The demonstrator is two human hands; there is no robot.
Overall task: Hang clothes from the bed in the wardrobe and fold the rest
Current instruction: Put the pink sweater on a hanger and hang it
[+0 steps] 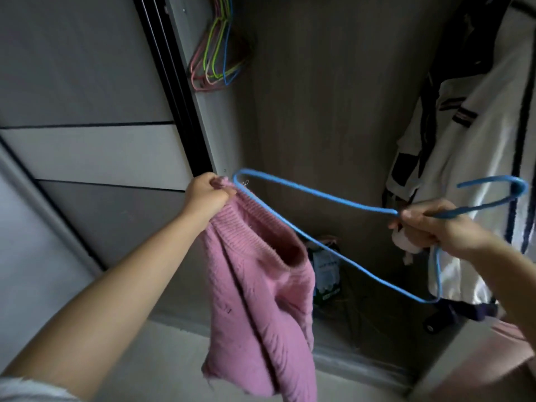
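Note:
A pink knitted sweater hangs in front of the open wardrobe. My left hand grips its ribbed neck edge together with one end of a blue wire hanger. That end of the hanger lies at the sweater's neck opening. My right hand grips the hanger near its hook, which points to the right. The hanger lies nearly flat between my two hands.
Several coloured empty hangers hang at the wardrobe's upper left. A white garment with dark trim hangs at the right. A grey sliding door stands to the left. A bag and a dark wheeled object sit on the wardrobe floor.

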